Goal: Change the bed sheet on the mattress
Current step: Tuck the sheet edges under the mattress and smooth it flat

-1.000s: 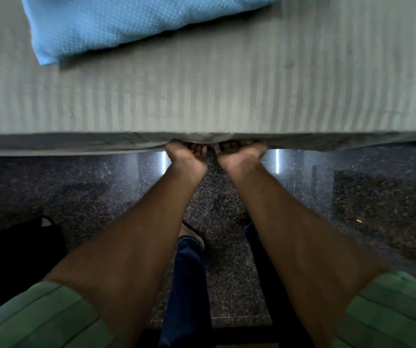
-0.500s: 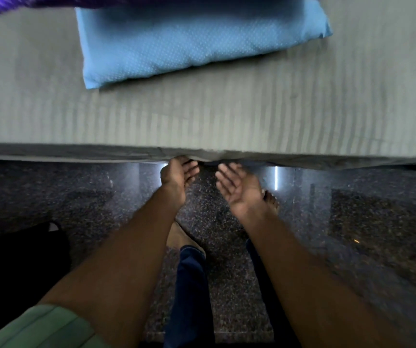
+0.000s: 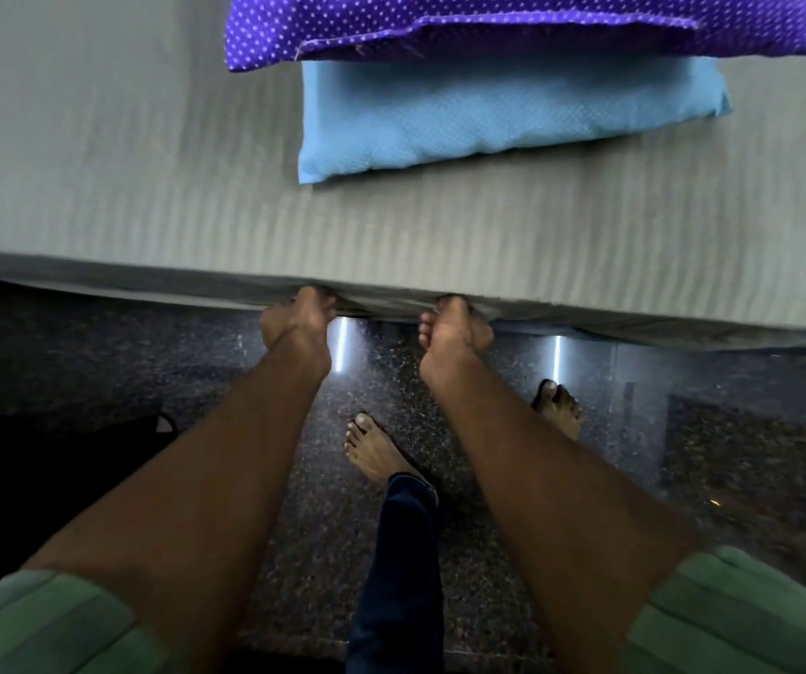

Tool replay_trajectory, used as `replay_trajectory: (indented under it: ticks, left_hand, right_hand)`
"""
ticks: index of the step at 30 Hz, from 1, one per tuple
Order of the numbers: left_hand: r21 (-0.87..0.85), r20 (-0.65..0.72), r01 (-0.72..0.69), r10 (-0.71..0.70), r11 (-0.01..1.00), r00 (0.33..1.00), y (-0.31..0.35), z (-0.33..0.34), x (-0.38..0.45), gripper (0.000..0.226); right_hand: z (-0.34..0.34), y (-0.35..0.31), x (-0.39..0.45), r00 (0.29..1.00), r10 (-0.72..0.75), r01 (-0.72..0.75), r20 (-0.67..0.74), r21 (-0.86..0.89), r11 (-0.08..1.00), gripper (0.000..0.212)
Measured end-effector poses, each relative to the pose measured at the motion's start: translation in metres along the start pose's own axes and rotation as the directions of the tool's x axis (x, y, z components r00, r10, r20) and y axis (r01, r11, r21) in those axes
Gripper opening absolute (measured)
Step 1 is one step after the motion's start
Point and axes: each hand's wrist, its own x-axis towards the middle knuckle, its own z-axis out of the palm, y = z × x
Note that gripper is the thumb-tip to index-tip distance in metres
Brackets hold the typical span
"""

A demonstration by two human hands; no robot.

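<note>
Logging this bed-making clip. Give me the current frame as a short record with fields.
surface: grey striped bed sheet covering the mattress top
left hand: grips the sheet's hanging edge at the mattress side
right hand: grips the same edge, apart from the left
pillows: blue pillow on the sheet, purple dotted pillow overlapping its far side
floor: dark speckled floor, bare feet on it

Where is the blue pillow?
The blue pillow lies on the grey bed sheet, upper right in the head view, partly under the purple dotted pillow.
</note>
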Motion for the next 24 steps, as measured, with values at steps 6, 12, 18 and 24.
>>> replay_trajectory:
  ticks: [6,12,18,24]
  left_hand:
    - [0.202,0.083,0.050,-0.068,0.978,0.994,-0.024,-0.008,0.023,0.025]
    - [0.187,0.169,0.019,-0.051,0.982,0.984,-0.014,0.002,0.026,0.013]
    - [0.162,0.192,0.085,-0.116,0.983,0.975,-0.027,-0.002,0.041,0.017]
    - [0.189,0.103,0.041,-0.061,0.981,0.993,-0.032,0.011,0.067,0.034]
  right_hand:
    - [0.008,0.005,0.014,0.999,-0.024,0.022,-0.027,-0.073,0.997,0.019]
    - [-0.001,0.027,0.030,0.945,0.126,-0.142,0.302,0.029,0.990,0.042]
    - [0.012,0.028,0.035,0.901,0.193,-0.152,0.389,-0.133,0.979,0.041]
    - [0.034,0.033,0.050,0.954,0.144,-0.092,0.262,-0.201,0.975,0.027]
